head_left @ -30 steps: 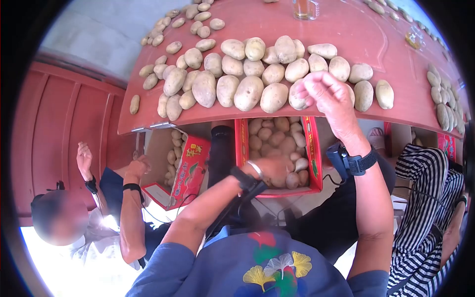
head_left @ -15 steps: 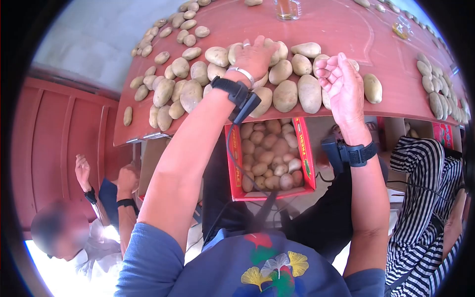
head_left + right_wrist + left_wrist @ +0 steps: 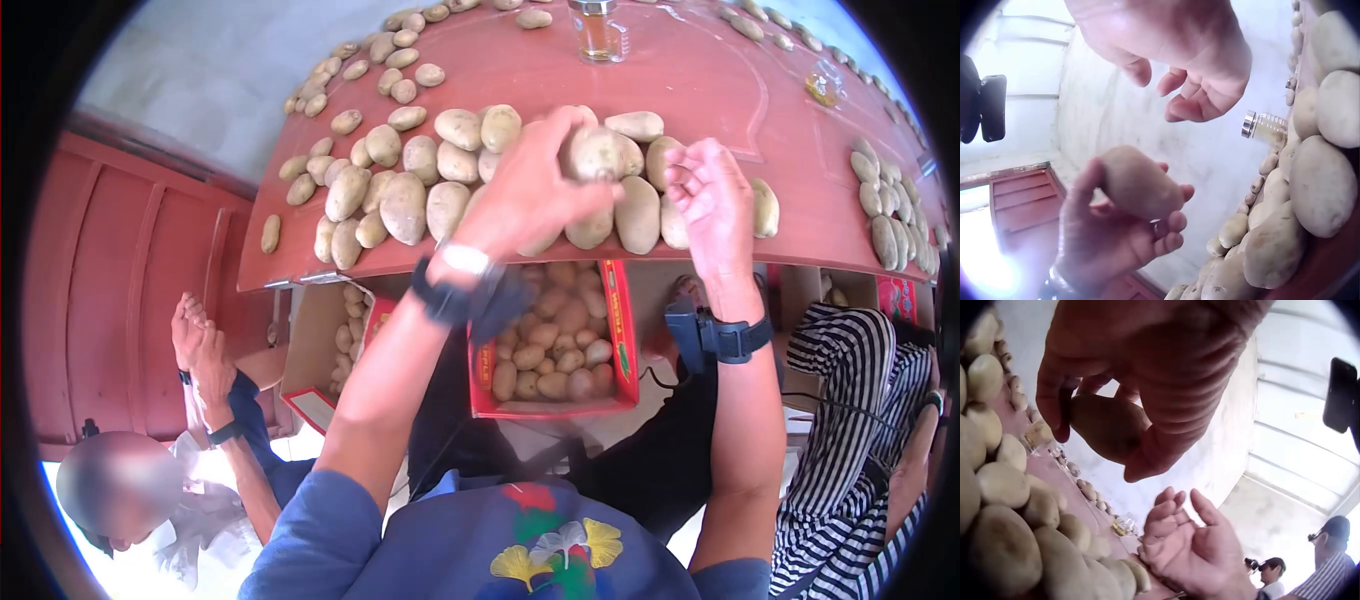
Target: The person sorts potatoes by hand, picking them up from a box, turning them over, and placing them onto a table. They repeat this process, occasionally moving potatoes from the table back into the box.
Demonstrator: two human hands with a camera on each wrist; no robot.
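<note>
1. Tan, matte, oval potato pinched in left hand, fingers and thumb curled round it, held above the red table.
2. Right hand just beside it, fingers loosely curled, holding nothing.
3. Smooth-skinned, rounded potatoes packed in rows along the table edge below both hands.
4. Red cardboard box under the table, full of smaller potatoes.
5. Glass jar with amber liquid further back.

red table, potatoes, glass jar

Blue short-sleeved shirt with ginkgo-leaf print; black wrist straps, silver bracelet
</note>
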